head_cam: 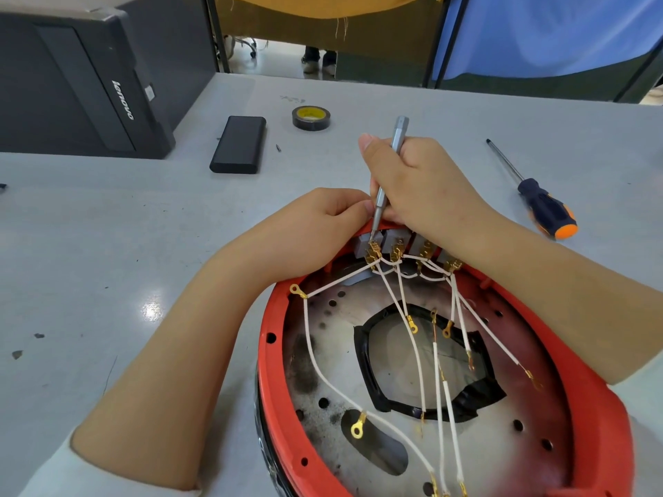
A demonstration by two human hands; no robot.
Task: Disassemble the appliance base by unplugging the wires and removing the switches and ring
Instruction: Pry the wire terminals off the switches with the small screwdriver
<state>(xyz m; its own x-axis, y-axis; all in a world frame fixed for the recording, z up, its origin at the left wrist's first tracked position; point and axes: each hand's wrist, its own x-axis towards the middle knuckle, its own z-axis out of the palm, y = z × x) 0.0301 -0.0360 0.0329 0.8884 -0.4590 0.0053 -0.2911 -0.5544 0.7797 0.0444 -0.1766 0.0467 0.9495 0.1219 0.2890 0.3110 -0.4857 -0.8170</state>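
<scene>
A black computer case (82,77) lies at the desk's (107,217) far left corner, with a black power bank (238,144) and a roll of tape (311,117) to its right toward the far edge. A tiny screw (278,148) lies between the power bank and the hands. The red appliance base (445,371) sits at the near edge, right of centre, its open side up, white wires (323,374) fanned across its metal plate. 4 grey switches (401,245) line its far rim, each with brass plugs still on.

The left hand (323,224) has its fingers curled over the red rim beside the leftmost switch, pinching there; what exactly it pinches I cannot tell. The right hand (423,188) grips a slim silver screwdriver (389,174), its tip down at the leftmost switch's plug. That hand and forearm cover the switches' far side.

A larger orange-and-black screwdriver (538,199) lies near the right edge, well apart from the base. Bare desk stretches left of the base.
</scene>
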